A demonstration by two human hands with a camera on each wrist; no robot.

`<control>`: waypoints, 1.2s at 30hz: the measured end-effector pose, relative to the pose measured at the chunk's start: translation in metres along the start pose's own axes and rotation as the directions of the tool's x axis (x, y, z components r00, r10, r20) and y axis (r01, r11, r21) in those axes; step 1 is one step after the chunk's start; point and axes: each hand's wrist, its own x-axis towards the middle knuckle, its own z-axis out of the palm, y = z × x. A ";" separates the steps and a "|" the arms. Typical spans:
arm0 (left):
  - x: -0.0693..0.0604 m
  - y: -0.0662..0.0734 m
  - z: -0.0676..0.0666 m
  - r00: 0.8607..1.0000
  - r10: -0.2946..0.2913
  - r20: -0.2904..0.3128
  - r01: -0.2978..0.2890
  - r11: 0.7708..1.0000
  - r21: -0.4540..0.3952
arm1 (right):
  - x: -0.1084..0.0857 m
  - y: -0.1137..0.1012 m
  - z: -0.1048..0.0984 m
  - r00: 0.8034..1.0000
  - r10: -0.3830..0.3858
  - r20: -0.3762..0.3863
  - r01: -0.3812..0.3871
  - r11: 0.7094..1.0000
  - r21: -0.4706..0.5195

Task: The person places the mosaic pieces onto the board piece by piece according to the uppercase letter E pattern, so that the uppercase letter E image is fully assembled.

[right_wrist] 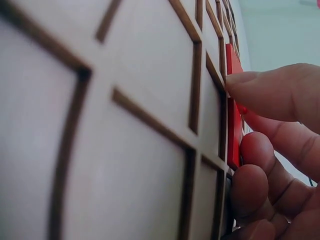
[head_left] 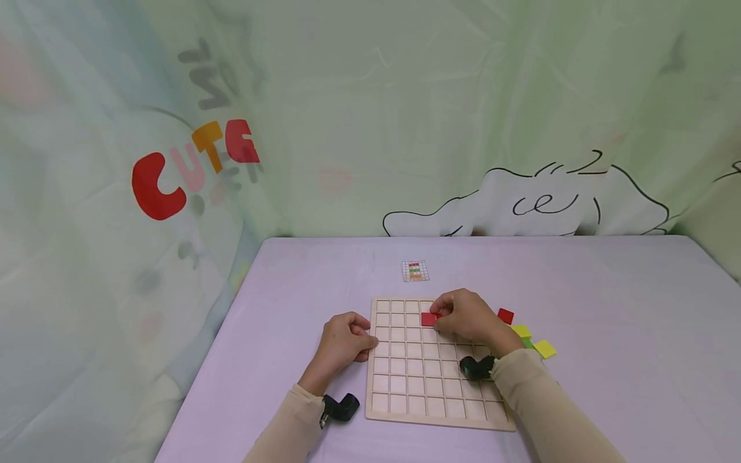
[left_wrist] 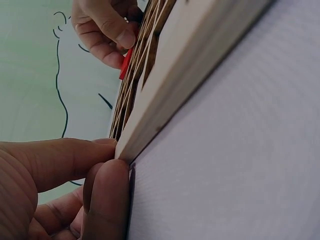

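A wooden grid board (head_left: 399, 422) lies on the table. My left hand (head_left: 341, 342) pinches the board's left edge between thumb and finger, which the left wrist view shows close up on the frame (left_wrist: 165, 95). My right hand (head_left: 470, 316) is over the upper part of the grid, its thumb and fingers on a red square tile (right_wrist: 234, 135). Just left of that tile, in the same row, sits another red tile (head_left: 428, 319). In the right wrist view the two red tiles stand end to end, with the thumb close to where they meet.
Right of the board lie a red tile (head_left: 505, 316), yellow tiles (head_left: 545, 349) and a green tile (head_left: 528, 344), partly behind my right wrist. A small card with a coloured grid pattern (head_left: 415, 271) lies beyond the board on the table (head_left: 637, 360).
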 end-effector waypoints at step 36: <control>0.000 -0.001 -0.001 1.000 0.008 0.015 -0.007 1.000 -0.017 | -0.043 0.068 -0.077 0.987 0.103 -0.127 -0.100 0.995 0.024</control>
